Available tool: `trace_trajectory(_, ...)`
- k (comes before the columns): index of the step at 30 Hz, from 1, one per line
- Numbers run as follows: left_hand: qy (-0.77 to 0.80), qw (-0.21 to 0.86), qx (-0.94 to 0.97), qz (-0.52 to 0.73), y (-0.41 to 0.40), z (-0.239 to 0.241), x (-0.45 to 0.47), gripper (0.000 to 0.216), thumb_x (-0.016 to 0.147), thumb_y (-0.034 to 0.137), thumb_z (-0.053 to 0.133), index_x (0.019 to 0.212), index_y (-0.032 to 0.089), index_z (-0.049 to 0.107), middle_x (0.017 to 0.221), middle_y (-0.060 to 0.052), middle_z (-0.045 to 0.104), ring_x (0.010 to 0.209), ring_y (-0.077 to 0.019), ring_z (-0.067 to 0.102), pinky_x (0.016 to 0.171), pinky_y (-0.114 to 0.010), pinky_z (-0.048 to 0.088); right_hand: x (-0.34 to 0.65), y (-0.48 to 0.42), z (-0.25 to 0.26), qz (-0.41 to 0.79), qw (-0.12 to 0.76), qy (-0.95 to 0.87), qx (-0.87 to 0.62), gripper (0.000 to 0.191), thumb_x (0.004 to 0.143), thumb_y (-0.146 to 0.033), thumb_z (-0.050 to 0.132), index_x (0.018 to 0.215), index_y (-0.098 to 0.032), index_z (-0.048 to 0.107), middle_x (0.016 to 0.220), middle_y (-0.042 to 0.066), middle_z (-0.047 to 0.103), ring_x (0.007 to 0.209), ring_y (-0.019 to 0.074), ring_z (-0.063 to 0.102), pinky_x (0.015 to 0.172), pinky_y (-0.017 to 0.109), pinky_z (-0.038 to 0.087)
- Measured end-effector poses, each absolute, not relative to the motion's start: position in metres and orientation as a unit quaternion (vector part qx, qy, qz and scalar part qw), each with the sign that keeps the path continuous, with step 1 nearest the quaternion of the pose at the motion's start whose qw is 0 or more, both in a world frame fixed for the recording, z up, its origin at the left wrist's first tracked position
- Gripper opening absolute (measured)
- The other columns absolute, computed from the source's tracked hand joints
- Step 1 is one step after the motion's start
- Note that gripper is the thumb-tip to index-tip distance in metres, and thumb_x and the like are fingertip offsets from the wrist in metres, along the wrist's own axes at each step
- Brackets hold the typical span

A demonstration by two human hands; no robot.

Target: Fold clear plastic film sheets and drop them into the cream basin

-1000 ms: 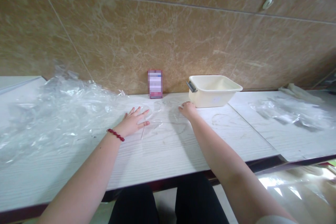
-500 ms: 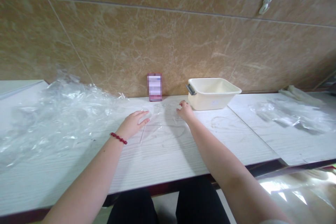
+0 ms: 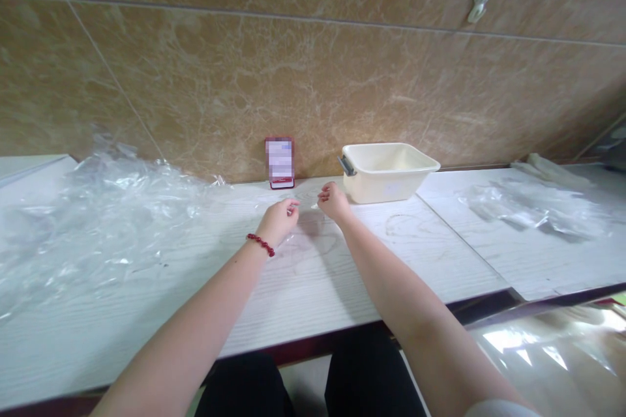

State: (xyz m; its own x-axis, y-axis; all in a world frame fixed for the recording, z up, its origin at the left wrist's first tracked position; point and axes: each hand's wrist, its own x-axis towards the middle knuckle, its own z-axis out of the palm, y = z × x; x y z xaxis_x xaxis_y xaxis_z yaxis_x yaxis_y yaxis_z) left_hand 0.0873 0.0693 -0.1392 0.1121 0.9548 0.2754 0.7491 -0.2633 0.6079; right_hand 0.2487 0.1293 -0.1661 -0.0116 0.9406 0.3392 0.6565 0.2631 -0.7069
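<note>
A clear plastic bag [image 3: 289,238], thin and hard to see, lies on the white table below my hands. My left hand [image 3: 280,218], with a red bead bracelet at the wrist, has its fingers curled in over the plastic and seems to pinch it. Just to the right, my right hand [image 3: 333,201] is closed, its fingertips turned left. A small whitish glint [image 3: 314,206] shows by those fingertips; what they hold is too small to make out. Close behind the right hand is a cream plastic bin [image 3: 386,187] with a grey handle clip.
A heap of clear plastic bags [image 3: 122,208] covers the table's left side. Flat clear packets [image 3: 538,212] lie at the far right. A phone with a red frame [image 3: 282,184] leans against the brown marbled wall [image 3: 205,78]. The white table [image 3: 303,300] ends just before my legs.
My left hand has moved right, towards my right hand, and its outstretched fingers have curled in. The right hand's fingers remain bent near the bin. The view has shifted slightly.
</note>
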Motion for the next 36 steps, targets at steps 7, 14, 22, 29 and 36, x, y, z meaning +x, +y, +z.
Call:
trace_trajectory(7,0.564,0.442,0.530,0.453,0.081,-0.160,0.111,0.033,0.073,0.020,0.045,0.105,0.013,0.044,0.075,-0.007,0.059,0.065,-0.0131,0.058,0.061,-0.026,0.046,0.238,0.118,-0.160,0.258,0.469,-0.698,-0.475,0.023,0.060,-0.016,0.048,0.080,-0.019,0.037,0.079,-0.003,0.053,0.058,0.0059,0.052,0.054,0.018,0.040)
trace_trajectory(14,0.515,0.506,0.443,0.532,0.072,-0.157,0.104,0.028,0.075,0.019,0.042,0.103,0.013,0.046,0.071,-0.004,0.057,0.064,-0.0108,0.057,0.068,-0.027,0.046,0.229,0.113,-0.163,0.337,0.481,-0.704,-0.399,0.022,0.062,-0.021,0.050,0.081,-0.019,0.038,0.084,-0.003,0.046,0.060,0.0040,0.052,0.053,0.017,0.039)
trace_trajectory(22,0.482,0.553,0.421,0.535,0.069,-0.149,0.104,0.025,0.077,0.026,0.042,0.098,0.013,0.049,0.072,-0.005,0.058,0.063,-0.0115,0.056,0.064,-0.026,0.047,0.227,0.104,-0.158,0.399,0.477,-0.695,-0.361,0.022,0.064,-0.022,0.051,0.083,-0.019,0.039,0.083,-0.003,0.047,0.058,0.0036,0.051,0.052,0.017,0.041)
trace_trajectory(29,0.539,0.462,0.469,0.525,0.077,-0.160,0.099,0.030,0.071,0.039,0.049,0.083,0.013,0.054,0.075,-0.007,0.060,0.066,-0.0141,0.057,0.060,-0.026,0.046,0.224,0.103,-0.158,0.491,0.467,-0.668,-0.308,0.018,0.066,-0.018,0.046,0.083,-0.020,0.040,0.076,-0.004,0.051,0.062,0.0063,0.056,0.063,0.025,0.048)
trace_trajectory(36,0.611,0.335,0.551,0.459,0.082,-0.169,0.089,0.038,0.063,0.020,0.057,0.100,0.016,0.051,0.070,-0.004,0.062,0.059,-0.0123,0.056,0.061,-0.025,0.043,0.226,0.106,-0.158,0.479,0.442,-0.668,-0.358,0.019,0.066,-0.009,0.038,0.081,-0.020,0.040,0.061,-0.007,0.049,0.059,0.0064,0.056,0.064,0.025,0.047)
